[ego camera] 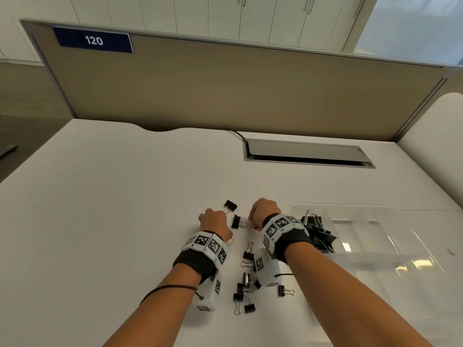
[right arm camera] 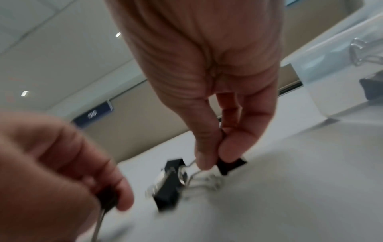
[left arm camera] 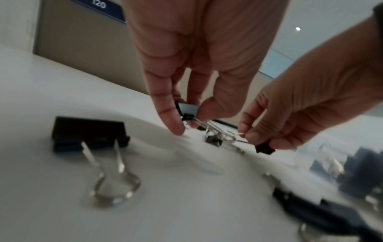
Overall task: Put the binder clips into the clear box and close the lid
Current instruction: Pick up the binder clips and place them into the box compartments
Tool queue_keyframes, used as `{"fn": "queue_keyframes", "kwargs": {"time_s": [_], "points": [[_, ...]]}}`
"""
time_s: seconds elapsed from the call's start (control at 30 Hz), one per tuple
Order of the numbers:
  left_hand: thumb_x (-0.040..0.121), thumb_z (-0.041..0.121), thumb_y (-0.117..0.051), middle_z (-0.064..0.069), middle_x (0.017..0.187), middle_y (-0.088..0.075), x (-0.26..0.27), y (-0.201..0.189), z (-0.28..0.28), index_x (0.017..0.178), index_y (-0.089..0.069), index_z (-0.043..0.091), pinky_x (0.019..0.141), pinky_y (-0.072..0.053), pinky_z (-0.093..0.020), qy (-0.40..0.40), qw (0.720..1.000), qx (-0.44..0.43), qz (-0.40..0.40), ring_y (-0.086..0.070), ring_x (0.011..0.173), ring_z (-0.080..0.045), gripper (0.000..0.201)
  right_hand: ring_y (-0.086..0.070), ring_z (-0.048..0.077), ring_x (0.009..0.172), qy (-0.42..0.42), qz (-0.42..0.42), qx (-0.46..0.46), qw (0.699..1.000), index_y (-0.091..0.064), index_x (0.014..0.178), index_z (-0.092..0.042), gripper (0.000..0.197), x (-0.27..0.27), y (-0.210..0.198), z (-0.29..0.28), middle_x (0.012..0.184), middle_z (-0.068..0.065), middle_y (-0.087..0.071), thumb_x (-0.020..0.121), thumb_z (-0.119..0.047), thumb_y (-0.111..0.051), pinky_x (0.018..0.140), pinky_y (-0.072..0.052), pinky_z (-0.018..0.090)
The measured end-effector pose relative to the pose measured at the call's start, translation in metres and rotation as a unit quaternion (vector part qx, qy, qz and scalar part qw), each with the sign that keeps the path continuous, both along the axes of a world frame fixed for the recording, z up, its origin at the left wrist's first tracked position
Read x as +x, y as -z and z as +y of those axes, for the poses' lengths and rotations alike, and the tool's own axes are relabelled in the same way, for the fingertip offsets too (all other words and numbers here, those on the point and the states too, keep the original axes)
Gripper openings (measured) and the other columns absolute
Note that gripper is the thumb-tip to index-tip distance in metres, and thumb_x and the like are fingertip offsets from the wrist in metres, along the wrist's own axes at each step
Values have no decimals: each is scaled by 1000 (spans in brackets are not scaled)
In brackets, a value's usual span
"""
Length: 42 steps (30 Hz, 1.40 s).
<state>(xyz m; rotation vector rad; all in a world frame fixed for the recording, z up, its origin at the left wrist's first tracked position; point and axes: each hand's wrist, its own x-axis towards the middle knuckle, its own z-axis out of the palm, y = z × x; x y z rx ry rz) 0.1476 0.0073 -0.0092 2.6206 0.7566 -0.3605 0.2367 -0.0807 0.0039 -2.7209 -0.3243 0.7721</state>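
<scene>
With each hand (left arm camera: 199, 54) (right arm camera: 209, 68) pinching a clip (left arm camera: 187, 108) (right arm camera: 231, 164), I should lift clear of the tangled one (ego camera: 236, 221) before reaching the box (ego camera: 350, 221).

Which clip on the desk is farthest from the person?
The lone binder clip just beyond the left hand. It lies farther up the desk than every other loose clip; the rest sit between or behind the wrists.

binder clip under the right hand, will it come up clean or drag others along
The binder clip pinched by the right hand looks small and stiff, so probably light. Its wire handles seem tangled with a neighbouring clip, which may drag along.
</scene>
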Motion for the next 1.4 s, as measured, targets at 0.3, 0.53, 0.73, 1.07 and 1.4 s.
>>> {"fn": "queue_keyframes", "kwargs": {"time_s": [0.3,0.53,0.73,1.07,1.4], "points": [[88,-1,-51,-15,125,-58,9,-22,28,128,-47,8,96,-44,-34,-25,995,-41,-90,-54,118,-30,41,-64,29,103,-80,0,32,996,-68,89,-12,16,-16,-16,14,101,10,-67,88,-3,-55,90,-54,35],[94,12,-43,-20,142,-36,34,-13,31,149,-22,21,107,-41,-41,78,997,2,-7,-41,130,-36,59,-42,35,122,-136,-23,-32,990,-37,132,-13,70,-24,11,16,130,15,-44,76,-35,-73,98,-41,42],[91,21,-49,-11,136,-38,50,-2,27,130,-49,17,102,-45,-41,126,991,27,32,-48,122,-35,39,-49,36,117,-185,-61,-25,981,-27,144,-19,82,-21,18,15,126,16,-47,77,-32,-73,97,-46,42],[93,13,-48,-18,128,-52,54,-8,23,119,-58,3,99,-45,-36,139,989,45,36,-55,116,-35,29,-63,32,105,-196,-47,5,980,-56,116,-9,38,-17,-4,12,116,14,-64,80,-12,-67,87,-51,34],[88,-1,-46,-16,122,-61,32,-5,26,113,-59,2,92,-48,-35,76,997,9,-23,-58,112,-32,28,-61,13,65,-22,56,150,987,-56,93,-13,29,7,-48,-21,73,-1,-58,73,-10,-78,65,-57,27]]}}
